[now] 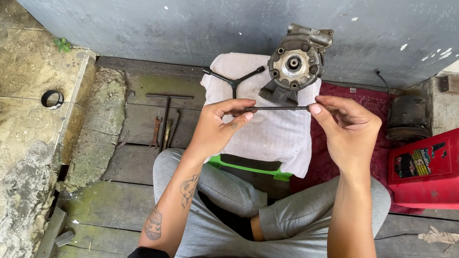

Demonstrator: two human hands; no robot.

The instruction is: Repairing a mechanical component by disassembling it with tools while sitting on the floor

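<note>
Rod [277,108], thin and dark, sits level between both hands, just in front of the grey metal pump-like unit [296,61]. Over on the far left, a black ring [52,99] lies on the tiles; next, long tools [166,119] rest on the planks. Left hand [216,127] pinches the rod's near end, right hand [345,126] pinches the other, fingertips tight. White cloth [267,134] underneath, and what looks like a red fuel can [452,167] far right.
</note>
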